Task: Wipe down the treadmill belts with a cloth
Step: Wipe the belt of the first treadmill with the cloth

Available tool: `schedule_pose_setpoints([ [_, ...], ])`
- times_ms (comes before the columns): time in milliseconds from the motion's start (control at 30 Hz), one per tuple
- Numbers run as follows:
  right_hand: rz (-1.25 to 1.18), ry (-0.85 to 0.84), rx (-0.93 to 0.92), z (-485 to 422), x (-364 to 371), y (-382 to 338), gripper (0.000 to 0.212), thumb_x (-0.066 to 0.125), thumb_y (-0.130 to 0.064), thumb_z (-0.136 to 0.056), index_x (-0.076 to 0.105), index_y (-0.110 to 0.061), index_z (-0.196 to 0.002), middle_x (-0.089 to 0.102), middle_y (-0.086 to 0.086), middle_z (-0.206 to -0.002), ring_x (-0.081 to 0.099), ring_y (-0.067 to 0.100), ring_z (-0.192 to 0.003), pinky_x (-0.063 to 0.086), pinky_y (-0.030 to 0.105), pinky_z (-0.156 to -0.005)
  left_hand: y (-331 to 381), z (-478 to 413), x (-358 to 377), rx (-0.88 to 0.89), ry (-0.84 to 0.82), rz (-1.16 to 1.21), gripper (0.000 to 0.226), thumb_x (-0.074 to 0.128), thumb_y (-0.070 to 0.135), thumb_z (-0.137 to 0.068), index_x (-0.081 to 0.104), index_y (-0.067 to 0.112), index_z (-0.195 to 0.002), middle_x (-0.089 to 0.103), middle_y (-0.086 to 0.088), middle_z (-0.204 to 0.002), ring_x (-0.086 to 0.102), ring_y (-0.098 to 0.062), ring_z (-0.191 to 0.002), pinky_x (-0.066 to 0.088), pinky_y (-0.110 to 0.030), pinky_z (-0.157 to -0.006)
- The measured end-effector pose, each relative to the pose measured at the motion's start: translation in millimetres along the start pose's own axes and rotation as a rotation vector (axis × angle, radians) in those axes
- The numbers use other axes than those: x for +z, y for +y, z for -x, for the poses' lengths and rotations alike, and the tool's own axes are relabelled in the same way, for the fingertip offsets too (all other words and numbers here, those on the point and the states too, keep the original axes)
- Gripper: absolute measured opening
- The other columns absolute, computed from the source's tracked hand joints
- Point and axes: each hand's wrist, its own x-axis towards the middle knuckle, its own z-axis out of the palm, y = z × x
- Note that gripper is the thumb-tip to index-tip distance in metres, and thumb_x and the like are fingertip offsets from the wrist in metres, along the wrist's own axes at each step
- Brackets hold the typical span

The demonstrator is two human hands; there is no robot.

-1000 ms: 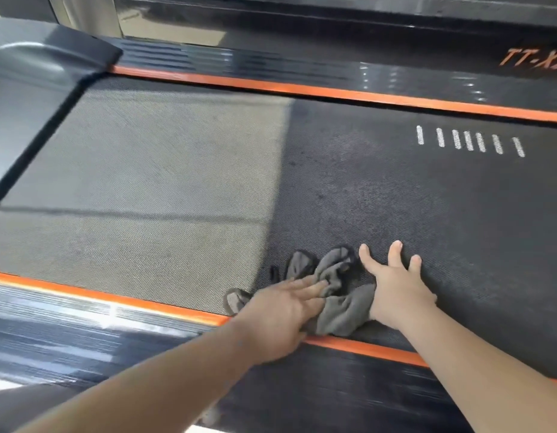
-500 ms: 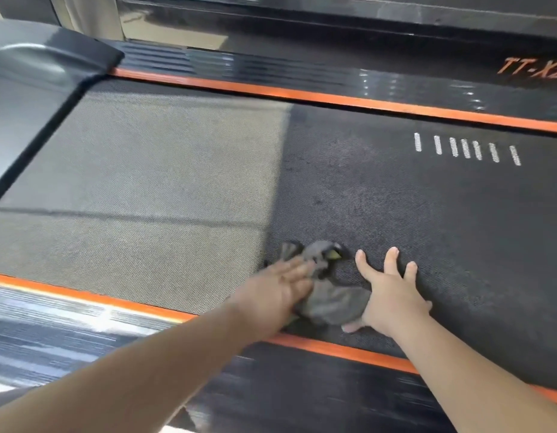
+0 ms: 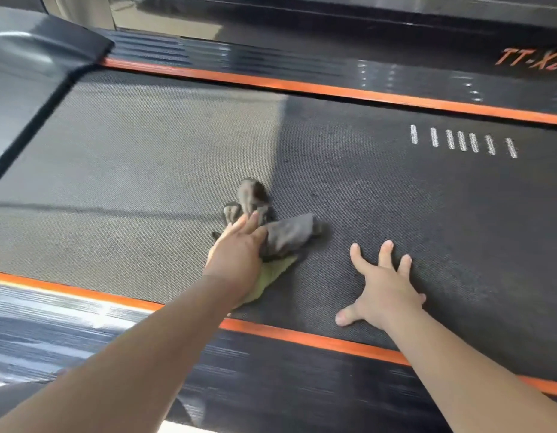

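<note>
From the head camera I look down on the treadmill belt (image 3: 396, 198). My left hand (image 3: 236, 254) lies flat on the cloth (image 3: 286, 234). Its fingers (image 3: 250, 221) are straight and close together. They press the cloth down and do not curl around it.

The cloth is dark grey and all bunched up. Part of it sticks out past the fingertips and to their right. A yellow-green corner peeks out behind the fingers, by the wrist.

My right hand (image 3: 386, 285) rests on the bare belt, well to the right of the cloth and not touching it. Its fingers are spread wide and flat and hold nothing.

Far past the right fingertips there is a row of short white lines (image 3: 463, 141) on the belt. Beyond them runs an orange stripe (image 3: 364, 93). On the black side rail (image 3: 302, 68) behind it I read orange letters (image 3: 531, 59), "TT-X", then what looks like a 2, cut off at the edge. Another orange stripe runs behind both wrists.
</note>
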Motion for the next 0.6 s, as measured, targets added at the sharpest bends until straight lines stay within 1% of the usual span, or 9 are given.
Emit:
schedule_pose_setpoints([
  [67,-0.003,0.004,0.006,-0.7,1.0,-0.3,0.146,0.095,-0.06,-0.053,-0.014,-0.063,-0.151,-0.04,-0.004,-0.161,-0.028,0.038,-0.152,0.025,0.078,-0.11,18.7,7.0,15.5,-0.055,0.024,-0.018,0.06,0.044,0.045,-0.088,0.066,0.009,-0.13,0.043,-0.012,-0.16,0.039,-0.038,-0.148,0.031,-0.044,-0.123],
  [167,-0.022,0.013,0.007,-2.3,2.6,0.5,0.142,0.095,-0.055,-0.057,-0.013,-0.065,-0.149,-0.04,-0.006,-0.161,-0.027,0.037,-0.152,0.025,0.078,-0.11,34.7,33.8,36.6,0.306,-0.077,-0.026,0.043,0.061,0.025,-0.072,0.074,0.011,-0.11,0.061,-0.011,-0.144,0.056,-0.036,-0.134,0.049,-0.048,-0.109],
  [233,-0.026,0.019,0.004,-2.6,3.1,0.7,0.135,0.093,-0.047,-0.066,-0.012,-0.066,-0.149,-0.04,-0.006,-0.161,-0.026,0.037,-0.153,0.024,0.077,-0.11,13.9,36.4,27.5,0.49,-0.068,-0.144,0.046,0.063,0.04,-0.076,0.074,0.016,-0.114,0.063,-0.006,-0.143,0.06,-0.031,-0.131,0.054,-0.044,-0.104],
  [267,-0.024,0.016,0.003,-2.6,2.6,0.9,0.136,0.093,-0.048,-0.064,-0.012,-0.065,-0.149,-0.04,-0.006,-0.161,-0.027,0.037,-0.153,0.024,0.077,-0.111,-2.4,32.1,22.6,0.473,-0.064,-0.198,0.055,0.058,0.056,-0.082,0.074,0.016,-0.117,0.063,-0.006,-0.142,0.062,-0.031,-0.129,0.055,-0.045,-0.102],
  [333,-0.01,0.001,-0.004,-3.8,2.0,1.2,0.143,0.094,-0.056,-0.056,-0.015,-0.063,-0.149,-0.041,-0.004,-0.161,-0.028,0.039,-0.152,0.023,0.078,-0.111,-20.7,21.0,8.8,0.219,-0.028,-0.253,0.083,0.032,0.078,-0.089,0.073,0.013,-0.119,0.063,-0.013,-0.141,0.062,-0.038,-0.127,0.054,-0.052,-0.102],
  [400,0.0,-0.008,0.001,-4.6,1.7,0.6,0.146,0.094,-0.058,-0.054,-0.016,-0.063,-0.15,-0.041,-0.003,-0.161,-0.028,0.039,-0.152,0.023,0.079,-0.111,-12.4,11.4,8.4,-0.048,-0.034,-0.185,0.084,0.022,0.071,-0.091,0.068,0.011,-0.128,0.053,-0.014,-0.152,0.052,-0.041,-0.137,0.044,-0.052,-0.113],
  [467,-0.001,-0.004,0.015,-4.7,2.7,0.0,0.146,0.094,-0.058,-0.053,-0.015,-0.064,-0.149,-0.042,-0.004,-0.161,-0.029,0.038,-0.152,0.023,0.078,-0.111,17.2,19.2,22.9,-0.099,-0.029,-0.178,0.057,0.039,0.039,-0.089,0.064,0.014,-0.134,0.046,-0.011,-0.158,0.045,-0.038,-0.142,0.039,-0.049,-0.116],
  [533,-0.016,0.005,0.022,-3.7,2.9,-1.0,0.142,0.094,-0.054,-0.058,-0.015,-0.066,-0.149,-0.042,-0.005,-0.16,-0.029,0.037,-0.152,0.022,0.078,-0.111,41.0,36.6,42.1,0.114,-0.031,-0.177,0.046,0.055,0.021,-0.076,0.072,0.015,-0.119,0.061,-0.012,-0.143,0.059,-0.037,-0.129,0.052,-0.048,-0.105],
  [600,-0.017,0.02,0.015,-3.5,2.1,-0.1,0.128,0.087,-0.036,-0.075,-0.013,-0.065,-0.15,-0.041,-0.004,-0.161,-0.028,0.037,-0.152,0.021,0.078,-0.112,43.2,49.9,43.7,0.409,-0.05,-0.18,0.039,0.054,0.023,-0.075,0.074,0.018,-0.109,0.068,-0.01,-0.134,0.067,-0.032,-0.119,0.058,-0.045,-0.097],
])
